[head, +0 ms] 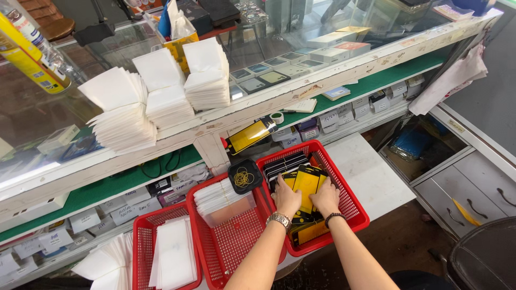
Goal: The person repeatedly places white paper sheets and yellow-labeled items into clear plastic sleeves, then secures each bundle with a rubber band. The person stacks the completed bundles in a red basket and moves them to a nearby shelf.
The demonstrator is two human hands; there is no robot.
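Carefully squaring up the stack of yellow-and-black screen protectors point(306, 185) inside the right-hand red basket point(352, 212): left hand point(286, 200) pressing flat along the stack's left edge, fingers extended, gripping nothing; right hand point(326, 200) likewise bracing the right edge. Keeping pressure even, avoiding bending. Looking thin, glossy, rectangular, black-framed.

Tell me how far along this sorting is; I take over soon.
Done: white sleeve stacks on the glass counter. In hand: left hand and right hand rest on yellow-and-black flat pieces in the right red plastic basket. Left: loose white sleeves in the other baskets.
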